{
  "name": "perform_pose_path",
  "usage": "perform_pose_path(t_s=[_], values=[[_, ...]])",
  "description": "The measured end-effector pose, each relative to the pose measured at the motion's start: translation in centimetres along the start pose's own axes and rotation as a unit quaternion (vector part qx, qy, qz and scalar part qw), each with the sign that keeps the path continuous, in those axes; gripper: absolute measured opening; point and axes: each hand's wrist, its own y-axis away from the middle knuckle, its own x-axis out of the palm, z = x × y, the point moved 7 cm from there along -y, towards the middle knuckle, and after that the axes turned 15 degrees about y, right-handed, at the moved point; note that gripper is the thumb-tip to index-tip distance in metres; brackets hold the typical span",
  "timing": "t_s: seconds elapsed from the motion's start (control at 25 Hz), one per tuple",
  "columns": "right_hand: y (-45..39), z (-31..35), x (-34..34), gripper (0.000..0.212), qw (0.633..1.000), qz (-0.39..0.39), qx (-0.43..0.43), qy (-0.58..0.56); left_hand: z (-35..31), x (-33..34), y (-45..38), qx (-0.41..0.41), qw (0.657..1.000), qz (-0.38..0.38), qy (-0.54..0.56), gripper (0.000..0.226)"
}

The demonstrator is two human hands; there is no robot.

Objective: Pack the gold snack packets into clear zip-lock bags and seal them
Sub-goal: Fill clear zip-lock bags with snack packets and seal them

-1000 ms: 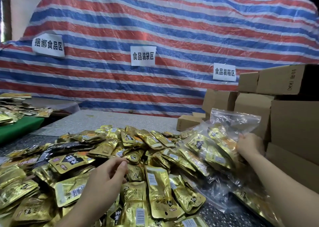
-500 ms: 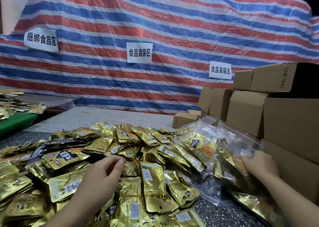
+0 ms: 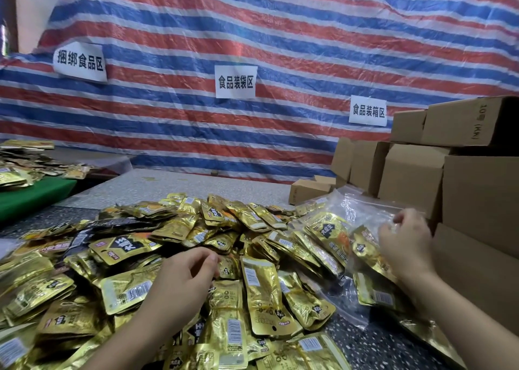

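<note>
A wide heap of gold snack packets (image 3: 174,257) covers the speckled table (image 3: 174,184) in front of me. My left hand (image 3: 182,279) rests on the heap with its fingers loosely curled over the packets; whether it holds one I cannot tell. At the right, a clear zip-lock bag (image 3: 362,215) holding several gold packets lies tilted against the heap. My right hand (image 3: 404,240) grips that bag near its open top, fingers pinching the plastic.
Stacked brown cardboard boxes (image 3: 460,189) stand close along the right side, right behind the bag. A striped tarp (image 3: 280,46) with white paper signs hangs at the back. A green-topped table (image 3: 31,198) with more gold packets stands at the far left.
The bag has come down from being held up to lying lower on the heap at the right. My right hand moved with it. My left hand stayed on the packets.
</note>
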Motion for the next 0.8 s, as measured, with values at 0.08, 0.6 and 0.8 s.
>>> perform_pose_path(t_s=[0.08, 0.6, 0.8], values=[[1.5, 3.3, 0.4, 0.014, 0.996, 0.03, -0.078, -0.002, 0.0, 0.0, 0.0, 0.0, 1.0, 0.001, 0.0, 0.019], [9.6, 3.5, 7.1, 0.03, 0.962, 0.14, -0.199, 0.126, -0.1, 0.0, -0.1, 0.026, 1.0, 0.001, -0.018, 0.028], [9.8, 3.5, 7.5, 0.029, 0.965, 0.121, -0.194, 0.127, 0.2, 0.4, -0.1, 0.027, 0.999, 0.015, -0.026, 0.029]])
